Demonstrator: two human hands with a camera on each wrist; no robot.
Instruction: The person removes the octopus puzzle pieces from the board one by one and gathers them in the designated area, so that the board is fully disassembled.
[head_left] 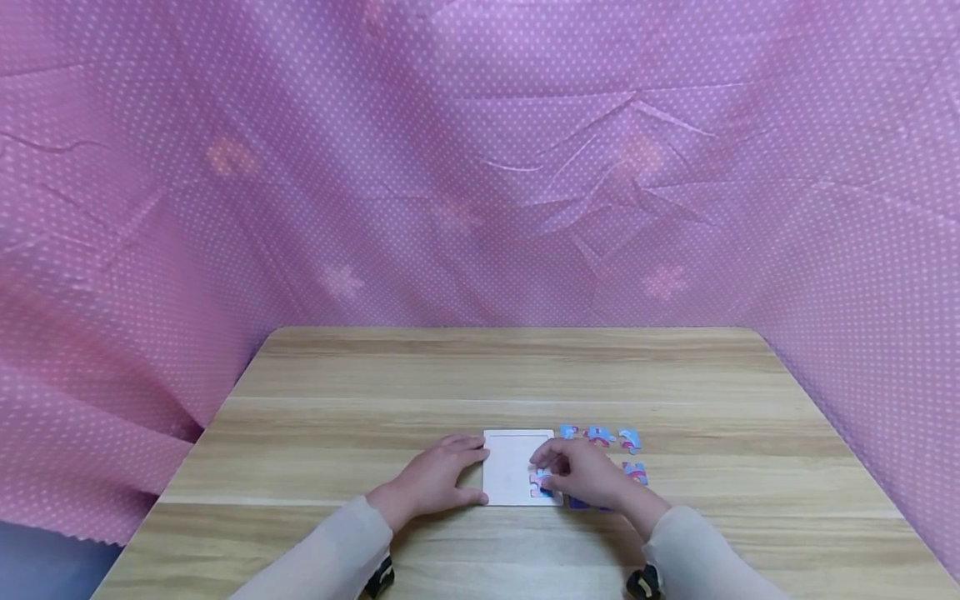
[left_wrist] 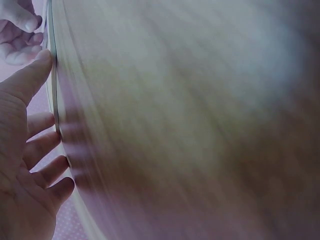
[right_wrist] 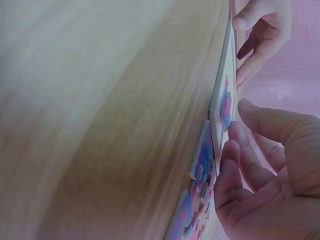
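Note:
A white puzzle board (head_left: 510, 467) lies flat on the wooden table. My left hand (head_left: 442, 475) rests at its left edge, fingers and thumb touching the side; the left wrist view shows that hand (left_wrist: 30, 145) with fingers spread along the edge. Over the board's lower right corner is my right hand (head_left: 581, 475), fingers loosely bent. Beneath its fingertips a pink and blue jigsaw piece (head_left: 537, 483) lies on the board. In the right wrist view the thumb and fingers of my right hand (right_wrist: 270, 165) stand apart beside this jigsaw piece (right_wrist: 226, 107).
Several more jigsaw pieces (head_left: 600, 435) lie right of the board, some partly hidden under the right hand. One jigsaw piece (head_left: 635, 472) shows beyond the knuckles. A pink dotted cloth (head_left: 480, 208) hangs around the table (head_left: 480, 375).

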